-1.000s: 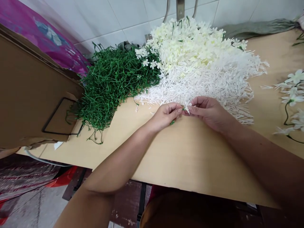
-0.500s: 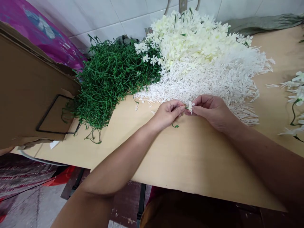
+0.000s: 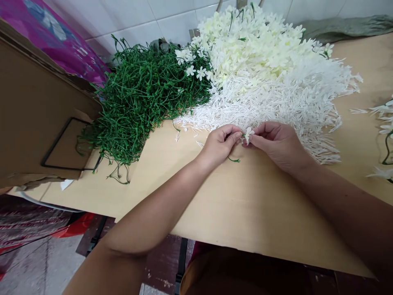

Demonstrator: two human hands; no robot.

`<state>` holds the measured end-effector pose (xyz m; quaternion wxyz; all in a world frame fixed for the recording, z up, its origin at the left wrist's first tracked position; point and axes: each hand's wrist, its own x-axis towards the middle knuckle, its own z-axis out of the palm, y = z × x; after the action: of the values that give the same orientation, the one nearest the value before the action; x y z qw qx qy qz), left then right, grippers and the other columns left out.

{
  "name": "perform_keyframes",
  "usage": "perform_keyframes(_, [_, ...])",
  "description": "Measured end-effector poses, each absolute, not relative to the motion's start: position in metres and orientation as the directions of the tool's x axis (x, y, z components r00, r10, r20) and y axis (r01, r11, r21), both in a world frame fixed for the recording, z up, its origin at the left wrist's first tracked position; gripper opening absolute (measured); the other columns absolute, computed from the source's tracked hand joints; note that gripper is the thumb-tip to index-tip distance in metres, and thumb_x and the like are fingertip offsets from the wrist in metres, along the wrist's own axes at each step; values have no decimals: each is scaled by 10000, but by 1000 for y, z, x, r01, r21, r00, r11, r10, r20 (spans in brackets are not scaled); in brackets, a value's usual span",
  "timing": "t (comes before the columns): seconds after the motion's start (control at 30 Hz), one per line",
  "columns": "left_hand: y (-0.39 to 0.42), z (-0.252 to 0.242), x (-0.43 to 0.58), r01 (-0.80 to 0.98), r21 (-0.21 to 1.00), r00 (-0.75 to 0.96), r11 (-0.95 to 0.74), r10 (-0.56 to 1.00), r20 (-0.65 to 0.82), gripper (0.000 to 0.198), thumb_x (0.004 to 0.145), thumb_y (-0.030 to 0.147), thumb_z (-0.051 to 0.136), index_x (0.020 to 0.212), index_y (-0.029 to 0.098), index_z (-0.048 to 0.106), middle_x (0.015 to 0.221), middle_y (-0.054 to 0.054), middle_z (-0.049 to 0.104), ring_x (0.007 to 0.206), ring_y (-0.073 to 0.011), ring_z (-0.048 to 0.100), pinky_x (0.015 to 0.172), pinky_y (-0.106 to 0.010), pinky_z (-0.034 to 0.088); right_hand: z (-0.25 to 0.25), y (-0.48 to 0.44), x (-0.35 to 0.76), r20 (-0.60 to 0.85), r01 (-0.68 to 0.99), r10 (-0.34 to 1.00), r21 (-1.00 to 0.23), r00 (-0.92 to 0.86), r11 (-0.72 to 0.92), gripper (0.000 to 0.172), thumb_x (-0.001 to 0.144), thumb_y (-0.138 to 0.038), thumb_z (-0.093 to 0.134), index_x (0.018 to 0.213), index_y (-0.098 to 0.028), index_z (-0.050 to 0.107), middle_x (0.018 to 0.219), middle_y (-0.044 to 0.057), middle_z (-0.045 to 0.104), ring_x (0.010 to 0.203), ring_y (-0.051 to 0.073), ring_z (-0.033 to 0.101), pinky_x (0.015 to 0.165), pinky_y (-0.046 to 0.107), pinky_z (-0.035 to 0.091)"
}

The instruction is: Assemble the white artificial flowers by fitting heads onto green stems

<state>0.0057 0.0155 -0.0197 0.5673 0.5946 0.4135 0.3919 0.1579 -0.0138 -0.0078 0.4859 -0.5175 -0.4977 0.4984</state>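
Note:
Between my hands is one white artificial flower, above the tabletop. My left hand pinches a green plastic stem just behind the bloom, and the stem's free end pokes out below the fingers. The thumb and forefinger of my right hand are closed on the petals from the other side. Just beyond my hands lies a heap of thin white sticks. Behind it rises a pile of creamy white flower heads. A mound of green plastic stems lies to the left.
A cardboard box stands at the left, with a black wire frame against it and a purple bag behind. More white flowers on stems lie at the right edge. The tabletop ends in front of my body.
The view has shifted slightly. The flower has turned between my fingers, and more of the stem's tail shows below my left hand. Both hands keep their pinch.

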Motion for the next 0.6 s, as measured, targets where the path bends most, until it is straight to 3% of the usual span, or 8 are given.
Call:
perform_keyframes(0.27, [17, -19, 8, -38, 995, 289, 90, 954, -76, 117, 714, 220, 686, 703, 148, 594, 560, 36, 551, 501, -53, 467, 508, -199, 375, -12, -13, 157, -13, 6, 1000, -1000, 2, -13, 300, 589, -402, 786, 621, -201, 565, 630, 8, 631, 627, 147, 634, 591, 281, 525])
perform_keyframes(0.6, [15, -10, 8, 28, 995, 322, 96, 941, -100, 131, 729, 135, 649, 637, 137, 556, 527, 40, 517, 498, -48, 446, 513, -198, 351, -8, -15, 157, -24, 48, 1000, -999, -9, -24, 358, 524, -452, 806, 596, -193, 571, 611, -3, 628, 598, 125, 601, 580, 264, 504])
